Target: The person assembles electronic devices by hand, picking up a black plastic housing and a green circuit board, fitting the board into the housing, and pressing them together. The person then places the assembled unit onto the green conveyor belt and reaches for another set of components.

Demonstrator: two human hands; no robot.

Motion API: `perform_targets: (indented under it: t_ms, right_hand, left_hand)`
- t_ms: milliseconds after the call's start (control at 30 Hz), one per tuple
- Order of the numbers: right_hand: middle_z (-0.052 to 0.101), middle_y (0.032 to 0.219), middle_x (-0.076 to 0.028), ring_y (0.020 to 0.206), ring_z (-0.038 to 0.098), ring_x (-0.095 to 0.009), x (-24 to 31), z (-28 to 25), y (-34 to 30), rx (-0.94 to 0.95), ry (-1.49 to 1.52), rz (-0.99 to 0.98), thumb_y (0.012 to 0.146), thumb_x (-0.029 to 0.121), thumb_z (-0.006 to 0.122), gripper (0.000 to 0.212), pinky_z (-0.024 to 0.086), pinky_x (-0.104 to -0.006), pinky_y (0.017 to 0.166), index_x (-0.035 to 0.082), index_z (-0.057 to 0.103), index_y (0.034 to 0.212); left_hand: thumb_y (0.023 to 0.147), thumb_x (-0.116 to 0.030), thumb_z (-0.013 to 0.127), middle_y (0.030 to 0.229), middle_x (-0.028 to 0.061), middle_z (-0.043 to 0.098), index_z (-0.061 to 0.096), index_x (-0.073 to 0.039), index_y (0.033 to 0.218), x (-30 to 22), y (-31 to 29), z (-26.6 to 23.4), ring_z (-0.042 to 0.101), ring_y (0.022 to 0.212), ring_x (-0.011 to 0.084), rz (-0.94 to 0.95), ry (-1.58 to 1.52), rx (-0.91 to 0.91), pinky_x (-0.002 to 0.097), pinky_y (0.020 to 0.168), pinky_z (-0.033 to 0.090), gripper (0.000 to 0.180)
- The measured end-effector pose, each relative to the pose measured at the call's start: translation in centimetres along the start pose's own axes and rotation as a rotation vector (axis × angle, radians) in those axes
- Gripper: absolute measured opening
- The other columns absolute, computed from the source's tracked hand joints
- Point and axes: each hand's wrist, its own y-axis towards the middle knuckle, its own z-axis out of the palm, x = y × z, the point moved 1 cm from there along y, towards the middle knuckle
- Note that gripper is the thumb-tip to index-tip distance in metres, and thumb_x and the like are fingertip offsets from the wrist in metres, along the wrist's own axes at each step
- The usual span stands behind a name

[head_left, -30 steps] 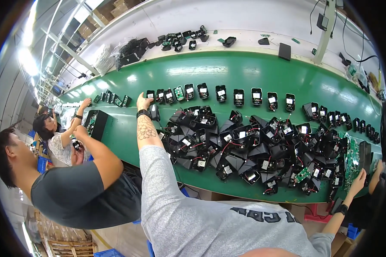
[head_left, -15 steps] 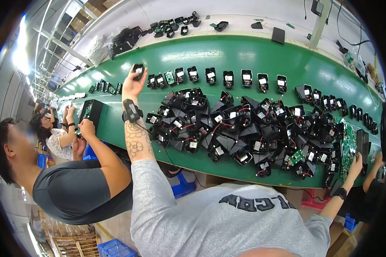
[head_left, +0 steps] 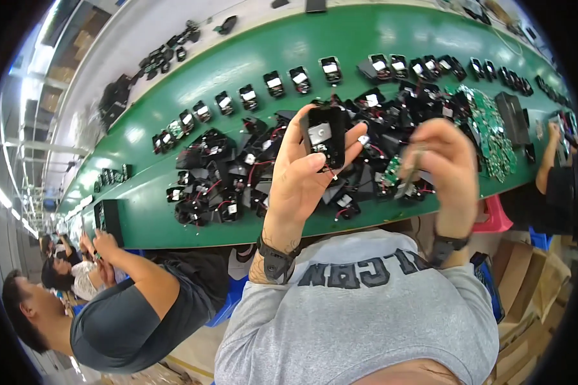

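Note:
In front of my chest, my left hand [head_left: 299, 183] is wrapped round a black plastic housing [head_left: 333, 122]. The housing's hollow side faces up, showing a white label and a bit of red wire. To its right my right hand [head_left: 453, 163] is raised and smeared by motion. Between its thumb and fingers is a thin circuit board [head_left: 407, 182], seen nearly edge-on. Below both hands spreads a heap of black housings [head_left: 253, 154] with white labels and red wires. A green board [head_left: 390, 172] rests on the heap behind the right hand.
Along the green table [head_left: 154, 224] runs a row of upright housings [head_left: 248, 97]. At the right lie a pile of green circuit boards [head_left: 490, 138] and a dark box [head_left: 512, 119]. A co-worker [head_left: 125, 314] sits at the left, another person's arm [head_left: 547, 160] reaches in at the right.
My left hand has come back from the far left with the housing. My right hand has left the board pile and moved inward with a circuit board. The view has shifted.

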Motion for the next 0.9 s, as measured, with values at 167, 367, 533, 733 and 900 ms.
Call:
perform_targets:
  t_ms: [167, 367, 533, 733, 900]
  right_hand:
    - [0.063, 0.075, -0.005, 0.063, 0.059, -0.009, -3.6, 2.2, 0.6, 0.261, 0.068, 0.188, 0.08, 0.001, 0.062, 0.029, 0.048, -0.0218, 0.057, -0.005, 0.057, 0.108]
    - [0.061, 0.072, 0.0, 0.061, 0.055, -0.005, -4.3, 2.7, 1.5, 0.18, 0.066, 0.208, 0.083, 0.006, 0.066, 0.009, 0.044, -0.019, 0.055, -0.001, 0.065, 0.089]
    - [0.06, 0.068, -0.003, 0.053, 0.053, -0.006, -4.5, 0.5, 2.2, 0.348, 0.179, 0.29, 0.086, 0.013, 0.064, 0.016, 0.041, -0.0198, 0.048, -0.003, 0.062, 0.085]
    - [0.053, 0.057, -0.001, 0.045, 0.047, -0.007, -5.6, 0.0, 2.1, 0.209, 0.163, 0.392, 0.087, 0.017, 0.06, 0.021, 0.036, -0.0198, 0.042, -0.004, 0.063, 0.09]
    - [0.059, 0.071, 0.001, 0.057, 0.052, -0.005, -6.2, -1.4, 2.7, -0.077, 0.191, 0.214, 0.088, 0.013, 0.057, 0.024, 0.04, -0.0173, 0.051, -0.003, 0.063, 0.105]
  left_hand:
    - [0.076, 0.008, 0.063, 0.124, 0.0139, 0.048, 0.028, -0.011, 0.127, 3.2, 0.5, -0.2, 0.044, 0.126, 0.0335, 0.144, 0.245, -0.06, 0.0418, 0.102, 0.04, 0.065]
    - [0.073, 0.004, 0.072, 0.124, 0.0103, 0.045, 0.03, -0.011, 0.126, 2.6, -0.1, -0.8, 0.045, 0.125, 0.031, 0.151, 0.506, 0.062, 0.0388, 0.096, 0.045, 0.069]
    - [0.071, 0.006, 0.073, 0.115, 0.0109, 0.054, 0.038, -0.006, 0.125, 1.1, -0.2, -1.2, 0.061, 0.104, 0.0238, -0.019, 0.654, 0.031, 0.0341, 0.087, 0.053, 0.066]
    - [0.075, 0.011, 0.056, 0.119, 0.0144, 0.05, 0.035, -0.006, 0.124, 1.9, 0.0, -2.5, 0.059, 0.108, 0.0288, 0.042, 0.621, -0.047, 0.035, 0.08, 0.058, 0.056]
    - [0.078, 0.009, 0.051, 0.121, 0.0171, 0.051, 0.032, -0.009, 0.125, 1.8, 0.2, -2.4, 0.056, 0.113, 0.0343, 0.005, 0.476, -0.175, 0.0371, 0.074, 0.06, 0.053]
